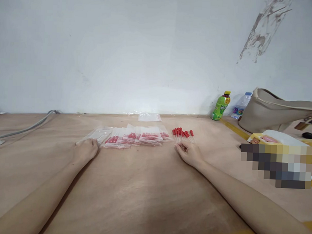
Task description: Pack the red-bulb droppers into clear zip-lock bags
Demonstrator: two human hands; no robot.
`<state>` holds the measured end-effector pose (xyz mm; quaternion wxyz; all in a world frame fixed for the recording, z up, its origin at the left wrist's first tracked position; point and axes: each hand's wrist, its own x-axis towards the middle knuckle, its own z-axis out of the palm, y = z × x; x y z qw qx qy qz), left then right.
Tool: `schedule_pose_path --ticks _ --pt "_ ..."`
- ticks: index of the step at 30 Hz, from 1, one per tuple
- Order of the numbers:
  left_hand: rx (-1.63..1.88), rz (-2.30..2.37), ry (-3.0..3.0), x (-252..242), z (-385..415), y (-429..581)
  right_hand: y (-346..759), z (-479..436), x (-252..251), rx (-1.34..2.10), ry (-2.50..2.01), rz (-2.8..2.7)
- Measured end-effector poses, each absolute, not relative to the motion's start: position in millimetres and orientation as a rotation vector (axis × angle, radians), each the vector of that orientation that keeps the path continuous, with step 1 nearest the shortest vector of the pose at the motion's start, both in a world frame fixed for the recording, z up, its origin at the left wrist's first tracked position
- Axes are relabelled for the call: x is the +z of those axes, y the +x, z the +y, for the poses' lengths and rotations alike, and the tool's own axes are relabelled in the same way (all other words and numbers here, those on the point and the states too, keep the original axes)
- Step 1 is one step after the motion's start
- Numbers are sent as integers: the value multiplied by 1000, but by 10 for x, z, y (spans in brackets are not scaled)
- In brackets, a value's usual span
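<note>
My left hand (86,148) rests on the table with its fingers curled closed, against the near edge of a clear plastic bag (99,134). What those fingers hold, if anything, is hidden. Beside that bag lies an overlapping row of clear zip bags (147,135) with red-bulbed pieces inside. My right hand (190,153) is also curled closed, at the near end of a loose group of droppers (180,131) with red bulbs and thin clear stems. Its fingertips cover the lower stems, and I cannot make out whether one is gripped.
More flat clear bags (149,117) lie by the wall. At the right are a green-labelled bottle (219,107), a clear water bottle (241,106), a beige bag (264,113) and a yellow-and-white package (268,138). A grey cable (28,128) runs along the left.
</note>
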<state>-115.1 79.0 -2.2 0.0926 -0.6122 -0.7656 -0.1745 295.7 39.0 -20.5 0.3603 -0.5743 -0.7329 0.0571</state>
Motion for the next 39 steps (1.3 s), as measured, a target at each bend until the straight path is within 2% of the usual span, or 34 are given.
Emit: schedule_pose_path --ticks 4,6,7,10,12,14,17,20,28,39 --pt "-790 -2099 -1732 106 653 -954 2962 408 -197 98 -1505 -1859" --pt "-1141 -1766 -1947 120 562 -757 2969 423 -189 55 -1539 -1832" --pt "-1148 -1686 -2049 114 506 -637 2975 430 -186 23 -1557 -1821" --pt "-991 -1326 -2549 80 289 -246 3008 449 -187 -102 -1597 -1817" --pt "-785 -1022 -2889 63 125 -20 3037 465 -195 -177 -1645 -1816" --pt "-559 -919 -3081 53 -11 133 3062 492 -203 -221 -1717 -1810" --pt "-304 -939 -3181 44 -112 224 3072 568 -190 -238 -1840 -1809" --pt "-232 -977 -3185 41 -112 221 3036 689 -129 -222 -1939 -1800" --pt "-364 -1034 -3137 7 -116 231 2862 1024 122 48 -2235 -1711" --pt "-565 -1045 -3072 -32 -135 250 2959 1044 271 234 -2104 -1629"
